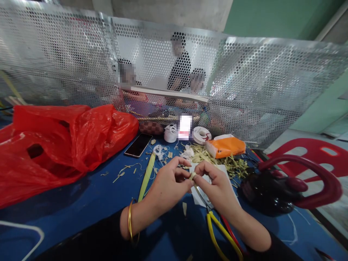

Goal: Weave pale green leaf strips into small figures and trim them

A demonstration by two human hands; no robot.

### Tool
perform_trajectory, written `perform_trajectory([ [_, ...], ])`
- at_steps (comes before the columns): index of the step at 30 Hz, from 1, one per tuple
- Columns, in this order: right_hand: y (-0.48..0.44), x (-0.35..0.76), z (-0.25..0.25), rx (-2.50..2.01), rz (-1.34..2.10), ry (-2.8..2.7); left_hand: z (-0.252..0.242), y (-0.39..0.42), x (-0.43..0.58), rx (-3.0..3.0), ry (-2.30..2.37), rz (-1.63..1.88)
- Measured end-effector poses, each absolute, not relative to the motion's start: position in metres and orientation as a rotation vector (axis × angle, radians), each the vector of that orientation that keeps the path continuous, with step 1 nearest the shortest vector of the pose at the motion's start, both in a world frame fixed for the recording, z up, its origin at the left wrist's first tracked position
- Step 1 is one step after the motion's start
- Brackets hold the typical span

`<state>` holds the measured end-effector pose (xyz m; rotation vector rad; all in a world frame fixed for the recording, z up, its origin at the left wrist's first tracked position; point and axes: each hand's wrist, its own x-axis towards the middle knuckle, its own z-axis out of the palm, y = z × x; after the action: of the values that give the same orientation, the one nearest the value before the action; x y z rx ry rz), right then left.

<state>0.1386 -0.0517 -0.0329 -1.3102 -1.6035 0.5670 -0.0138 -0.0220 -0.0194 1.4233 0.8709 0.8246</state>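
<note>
Two bare hands meet over one blue bench (108, 192), the left hand (170, 185) and the right hand (217, 186) both with thumb and finger pinched together on one small piece (193, 175). That piece sits between the fingertips, above one white sheet (227, 174). It is pale, creamy yellow-green and appears curled; the fingers cover much of it, so its full shape cannot be told.

Below the hands lies one cutting tool with two yellow handles (210, 223), beside one red handle (227, 225) whose tool is mostly hidden. One long green strip (147, 177) lies beside the left forearm, near one dark phone (138, 145). Along the back stand or lie one checkered case (151, 127), one ball of white string (170, 135), one lit screen (185, 127), one white spool (201, 135) and one orange packet (227, 146). The packet rests by one heap of dry greenish scraps (236, 166), too many to count. One red bag (108, 127) fills the left side; one black kettle (266, 194) stands at right.
</note>
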Motion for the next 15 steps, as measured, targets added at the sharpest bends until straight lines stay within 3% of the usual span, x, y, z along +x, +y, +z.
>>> perform_trajectory([
  [15, -0.054, 0.147, -0.021, -1.203, 0.639, -1.749, -0.013, -0.017, -0.021, 1.542, 0.819, 0.743],
])
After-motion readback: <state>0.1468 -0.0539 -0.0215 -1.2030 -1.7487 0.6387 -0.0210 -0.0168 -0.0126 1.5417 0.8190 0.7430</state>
